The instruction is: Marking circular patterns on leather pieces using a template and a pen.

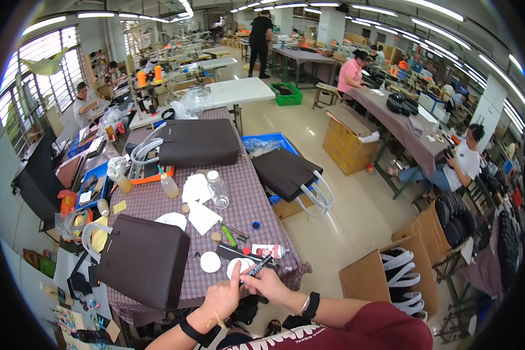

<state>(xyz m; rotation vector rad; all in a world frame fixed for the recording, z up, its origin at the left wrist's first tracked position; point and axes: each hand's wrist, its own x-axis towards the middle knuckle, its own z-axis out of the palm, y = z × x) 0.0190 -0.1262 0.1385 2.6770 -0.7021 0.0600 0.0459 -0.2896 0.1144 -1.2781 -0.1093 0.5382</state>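
Worktop under a purple-and-white checked cloth (pixel 245 205) — crowded at the near end, so little room for a slip. Cloth hangs loose at the near right corner; a snag there could drag everything on it.

Dark brown boxy bag with pale looped handles (pixel 146 262) at near left, close to the left forearm: a swung elbow could scuff or shove it. Second dark brown bag (pixel 198 143) lies at the far end. Third dark brown bag (pixel 286 172) rests across a blue plastic crate (pixel 272 139) right of the worktop, handles hanging over the side; a knock in passing might tip it to the floor.

Left hand (pixel 223 296) and right hand (pixel 266 282) meet at the near edge.

Clear bottle of yellowish liquid with a teal nozzle (pixel 169 185) stands upright beyond them; if toppled, it could leak over the white paper pieces (pixel 204 217).

Slim dark pen-like tool with pale markings (pixel 258 267) sits between the hands, above the near edge. Right hand is pinched on it; left is right against it, grip or mere contact — cannot tell. Loose pinch, and it could drop; wet tip, if any, could stain cloth.

Small blue-rimmed round cap (pixel 256 225) lies near the right edge, easily rolled off.
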